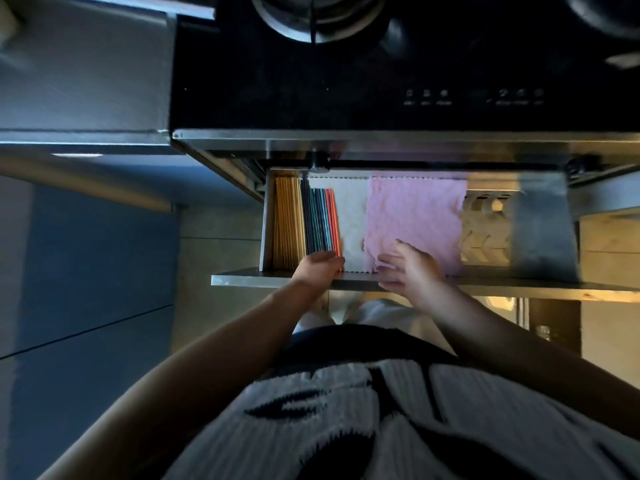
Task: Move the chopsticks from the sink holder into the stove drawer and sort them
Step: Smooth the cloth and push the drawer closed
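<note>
Drawer (239, 279) stands open below the stove (346, 81). Wooden chopsticks (288, 220) lie along its left wall, coloured chopsticks (321, 218) just beside them. Left hand (320, 266) touches their near ends; grip cannot be told. Right hand (407, 268) hovers with relaxed, spread fingers over a pink cloth (414, 216)

Your open drawer (242, 280) holds everything in a row from left to right. Against its left wall lie the tan wooden chopsticks (287, 220), and touching them the dark and coloured chopsticks (320, 220), all running front to back. A white cloth (353, 216) covers the middle, a pink cloth (415, 216) meets its right edge, and a perforated metal rack (485, 233) fills the right end.
</note>
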`<state>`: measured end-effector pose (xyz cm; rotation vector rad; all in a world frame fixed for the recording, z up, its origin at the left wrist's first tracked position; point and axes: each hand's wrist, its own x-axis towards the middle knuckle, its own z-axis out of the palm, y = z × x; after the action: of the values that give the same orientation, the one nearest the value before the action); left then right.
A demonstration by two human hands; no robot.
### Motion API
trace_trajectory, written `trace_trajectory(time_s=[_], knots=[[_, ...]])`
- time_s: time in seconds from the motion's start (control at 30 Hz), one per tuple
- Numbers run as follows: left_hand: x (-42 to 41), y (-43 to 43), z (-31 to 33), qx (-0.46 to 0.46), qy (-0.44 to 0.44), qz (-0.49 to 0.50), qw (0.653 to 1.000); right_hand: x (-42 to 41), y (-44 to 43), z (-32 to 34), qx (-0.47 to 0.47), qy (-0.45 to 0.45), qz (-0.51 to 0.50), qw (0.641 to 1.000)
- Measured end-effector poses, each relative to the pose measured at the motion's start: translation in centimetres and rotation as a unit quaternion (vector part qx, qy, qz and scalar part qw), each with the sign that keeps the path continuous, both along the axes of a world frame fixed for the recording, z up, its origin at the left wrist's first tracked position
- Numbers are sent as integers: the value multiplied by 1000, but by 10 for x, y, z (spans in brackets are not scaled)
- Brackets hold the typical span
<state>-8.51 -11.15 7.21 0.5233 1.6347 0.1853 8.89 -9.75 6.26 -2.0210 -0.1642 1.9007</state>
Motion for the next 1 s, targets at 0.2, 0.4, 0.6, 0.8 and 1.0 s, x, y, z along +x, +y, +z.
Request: trace_trajectory(time_s=[0.2, 0.4, 0.6, 0.8, 1.0], knots=[[11, -25, 2, -178, -101, 177, 963, 32, -36, 10, -76, 70, -55, 993], [14, -46, -13, -230, -143, 251, 929, 47, -54, 3, -151, 72, -93, 982], [12, -48, -16, -195, -154, 354, 902, 51, -51, -5, -116, 83, -158, 977], [16, -44, -13, -181, -181, 398, 881, 50, -46, -7, -112, 97, -183, 972], [17, -42, -12, -171, -198, 395, 881, 47, -38, -3, -109, 93, -225, 964]])
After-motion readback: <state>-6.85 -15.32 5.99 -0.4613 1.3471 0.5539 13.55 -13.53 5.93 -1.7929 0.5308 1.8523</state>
